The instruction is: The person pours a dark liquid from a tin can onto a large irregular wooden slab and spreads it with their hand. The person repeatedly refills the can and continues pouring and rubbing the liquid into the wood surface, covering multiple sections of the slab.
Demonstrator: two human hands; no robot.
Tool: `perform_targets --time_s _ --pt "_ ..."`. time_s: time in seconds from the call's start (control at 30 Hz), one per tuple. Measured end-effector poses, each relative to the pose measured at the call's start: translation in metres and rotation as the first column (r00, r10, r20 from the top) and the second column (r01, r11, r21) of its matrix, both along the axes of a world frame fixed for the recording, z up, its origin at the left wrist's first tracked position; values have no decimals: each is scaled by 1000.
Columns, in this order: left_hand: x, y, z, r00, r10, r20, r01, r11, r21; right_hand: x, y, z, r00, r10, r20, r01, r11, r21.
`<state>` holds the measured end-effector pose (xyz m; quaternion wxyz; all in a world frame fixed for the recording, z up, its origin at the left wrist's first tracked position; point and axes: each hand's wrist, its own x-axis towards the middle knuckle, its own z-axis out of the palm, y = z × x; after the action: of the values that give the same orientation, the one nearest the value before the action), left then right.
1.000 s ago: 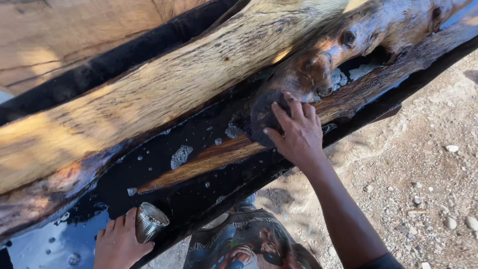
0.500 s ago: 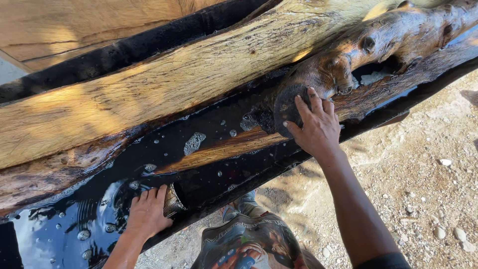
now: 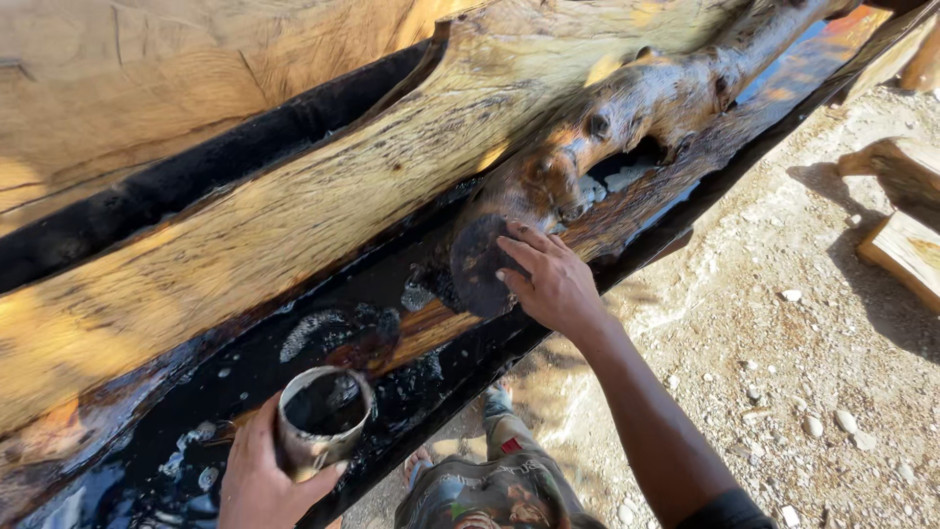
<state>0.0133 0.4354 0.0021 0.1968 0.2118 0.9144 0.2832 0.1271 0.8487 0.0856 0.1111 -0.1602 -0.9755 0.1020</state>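
**Cup lifted from the dark resin channel beside a wooden slab**

Since half a second ago, the left hand [image 3: 259,480] has come up out of the black liquid and now holds a small metal cup [image 3: 323,416] upright, its mouth in clear view; before, the hand lay flat in the channel with the cup half hidden. The right hand [image 3: 553,284] has stayed, fingers spread wide, pressing a dark round pad [image 3: 478,263] against the knotty wood [image 3: 587,147].

The cup holds black glossy liquid, filled partway. Below it, the long channel [image 3: 245,377] along the slab [image 3: 294,196] also holds black liquid with pale bubbles on its surface.

To do this well, I judge the cup should stay level and low over the channel so drips fall back in, while the right hand keeps even pressure.

Gravel ground [image 3: 783,343] lies below.
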Motion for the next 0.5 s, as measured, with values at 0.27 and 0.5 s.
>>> perform_targets --time_s 0.27,0.5 --pt "-10 192 107 963 -221 -158 206 973 -105 7 76 -9 980 169 -106 -170 985 4" --pt "-1 308 154 947 -225 -230 157 947 -280 16 129 -6 915 277 -293 -317 943 -98"
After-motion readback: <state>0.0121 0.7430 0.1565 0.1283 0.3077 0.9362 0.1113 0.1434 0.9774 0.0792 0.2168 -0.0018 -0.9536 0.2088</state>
